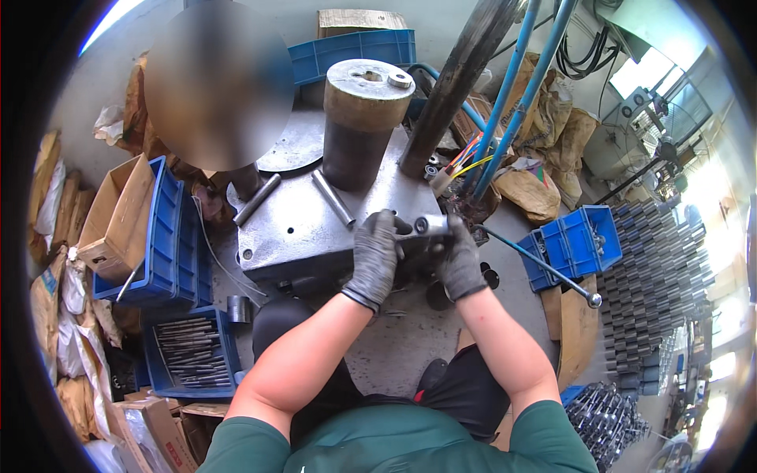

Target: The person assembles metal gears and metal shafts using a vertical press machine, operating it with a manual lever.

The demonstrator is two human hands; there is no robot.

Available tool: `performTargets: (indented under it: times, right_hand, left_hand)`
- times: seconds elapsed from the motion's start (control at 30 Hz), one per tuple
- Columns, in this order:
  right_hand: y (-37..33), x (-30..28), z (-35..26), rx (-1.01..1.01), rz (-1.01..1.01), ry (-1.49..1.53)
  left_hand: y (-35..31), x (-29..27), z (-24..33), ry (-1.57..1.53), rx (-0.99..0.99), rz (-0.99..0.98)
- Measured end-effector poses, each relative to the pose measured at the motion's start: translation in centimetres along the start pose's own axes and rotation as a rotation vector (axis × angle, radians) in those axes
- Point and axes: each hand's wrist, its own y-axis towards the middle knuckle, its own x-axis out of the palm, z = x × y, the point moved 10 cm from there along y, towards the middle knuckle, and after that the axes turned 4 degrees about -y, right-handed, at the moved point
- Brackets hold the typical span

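Both my hands wear dark grey work gloves and are above the front edge of a thick metal press table (307, 229). A short, shiny metal sleeve with a hole in its end (431, 225) sits between them. My right hand (464, 264), slightly blurred, closes on the sleeve's right side. Just left of the sleeve, my left hand (374, 258) has curled fingers; what they hold, if anything, is hidden. Two metal tubes lie on the table, one by its left edge (257, 199) and one near my left hand (333, 199). Behind them stands a large steel cylinder (367, 130) with a small ring (400, 80) on top.
A lever with a ball end (544, 262) juts out right of my right hand. A dark steel post (453, 94) and blue pipes (520, 110) rise behind. Blue crates hold rods (225, 370) at left and small parts (569, 246) at right. Stacked metal pieces (650, 292) stand far right.
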Motion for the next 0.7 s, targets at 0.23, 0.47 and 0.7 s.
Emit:
performTargets:
  times: [0.23, 0.47, 0.7]
  right_hand:
    - [3.8, 10.2, -8.1, -1.022, -0.209, -1.269]
    - [5.5, 12.4, -6.3, -0.958, -0.234, -1.737]
    - [2.6, 14.7, -13.9, -1.055, -0.238, -1.365]
  left_hand:
    - [-0.2, -0.4, -4.7, -0.435, -0.497, 0.253]
    - [-0.2, -0.2, -5.6, -0.458, -0.491, 0.187]
    - [-0.5, 0.3, -5.2, -0.51, -0.488, 0.18]
